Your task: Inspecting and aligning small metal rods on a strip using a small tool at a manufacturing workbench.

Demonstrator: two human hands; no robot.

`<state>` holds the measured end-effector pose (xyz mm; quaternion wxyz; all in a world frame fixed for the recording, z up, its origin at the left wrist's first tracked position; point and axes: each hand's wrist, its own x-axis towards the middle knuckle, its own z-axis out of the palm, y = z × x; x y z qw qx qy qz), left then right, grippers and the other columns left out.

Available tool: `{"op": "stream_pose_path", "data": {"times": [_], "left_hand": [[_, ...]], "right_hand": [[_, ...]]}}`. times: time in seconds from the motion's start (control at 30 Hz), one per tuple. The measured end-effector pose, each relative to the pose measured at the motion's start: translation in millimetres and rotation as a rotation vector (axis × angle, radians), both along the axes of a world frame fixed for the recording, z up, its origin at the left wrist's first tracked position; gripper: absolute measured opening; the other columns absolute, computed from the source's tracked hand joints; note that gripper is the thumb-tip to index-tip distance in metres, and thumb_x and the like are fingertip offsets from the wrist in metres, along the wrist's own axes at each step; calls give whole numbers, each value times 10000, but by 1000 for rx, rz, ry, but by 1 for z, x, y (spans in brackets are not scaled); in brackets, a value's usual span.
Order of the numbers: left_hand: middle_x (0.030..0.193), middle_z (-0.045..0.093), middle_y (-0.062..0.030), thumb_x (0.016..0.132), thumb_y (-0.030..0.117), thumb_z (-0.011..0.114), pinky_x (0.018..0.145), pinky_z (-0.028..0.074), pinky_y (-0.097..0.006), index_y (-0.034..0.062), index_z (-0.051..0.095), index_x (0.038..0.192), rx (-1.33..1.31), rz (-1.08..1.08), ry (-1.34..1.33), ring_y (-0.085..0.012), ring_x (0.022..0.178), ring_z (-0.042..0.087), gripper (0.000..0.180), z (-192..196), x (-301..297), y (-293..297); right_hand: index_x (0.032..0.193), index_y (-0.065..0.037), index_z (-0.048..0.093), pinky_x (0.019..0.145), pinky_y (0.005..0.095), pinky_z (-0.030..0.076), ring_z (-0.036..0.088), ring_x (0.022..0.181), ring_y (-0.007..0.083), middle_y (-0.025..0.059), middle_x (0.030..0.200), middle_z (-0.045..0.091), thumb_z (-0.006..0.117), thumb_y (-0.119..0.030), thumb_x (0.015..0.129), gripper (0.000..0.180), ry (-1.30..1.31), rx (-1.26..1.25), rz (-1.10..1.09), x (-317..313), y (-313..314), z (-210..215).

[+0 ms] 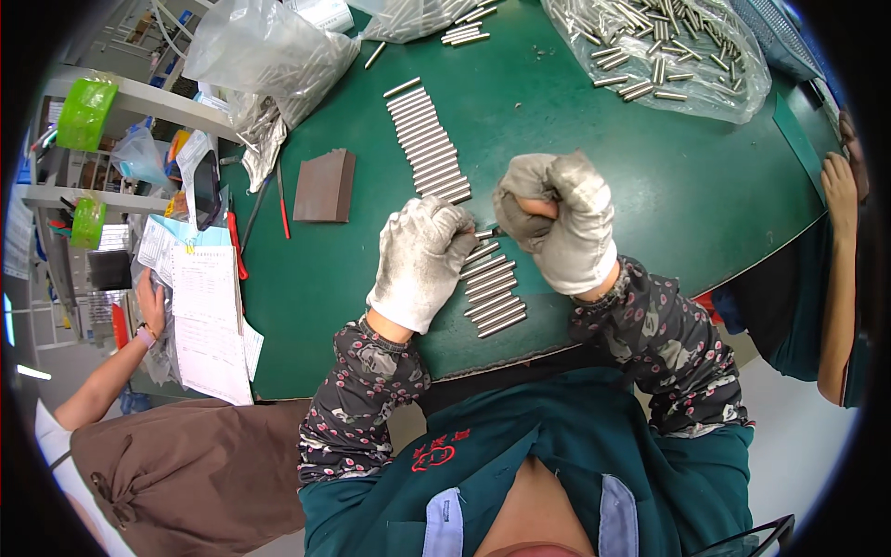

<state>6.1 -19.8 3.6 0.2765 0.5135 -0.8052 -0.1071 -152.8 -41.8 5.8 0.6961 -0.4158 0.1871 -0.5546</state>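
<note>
A column of short, shiny metal pins [430, 148] lies side by side on the green tabletop, beyond my hands. Nearer to me is a second group of pins [494, 295], lined up in a slanting row. My left hand [422, 255], in a greyish-white work glove with bare fingertips, pinches one metal pin [484, 233] above the near row. That pin points toward my right hand [561, 223], gloved the same way, with its fingers curled closed. Whether the right fingers also grip the pin's end or something else is hidden.
A brown block [324, 186] stands left of the pins. Loose pins fill an open plastic bag [664, 56] at far right; another bag [269, 56] is at far left. Papers [206, 316] lie near a person's hand [150, 302] at left. Another person's hand [840, 186] rests at right.
</note>
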Motion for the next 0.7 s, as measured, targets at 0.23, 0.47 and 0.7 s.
{"op": "stream_pose_path", "data": {"times": [0.23,0.47,0.7], "left_hand": [[751,565,-76,655,-14,643,630,428,-334,46,561,769,-15,-50,58,-255,712,545,153,-2,3,0],[755,566,-77,661,-19,639,625,428,-334,41,561,769,-22,-58,67,-253,705,547,147,-2,3,0],[750,566,-82,663,-16,639,622,429,-332,39,560,764,-20,-59,66,-254,701,546,140,-3,4,0]], "right_hand": [[509,-133,261,351,252,196,212,340,115,-19,400,213,353,-493,833,493,-97,103,-104,-7,-3,12],[511,-138,256,350,263,202,220,338,123,-14,407,214,349,-468,833,470,-137,105,-128,-6,-4,9],[512,-133,265,350,263,204,222,339,123,-12,410,217,353,-464,832,468,-146,140,-143,-4,-3,11]]}}
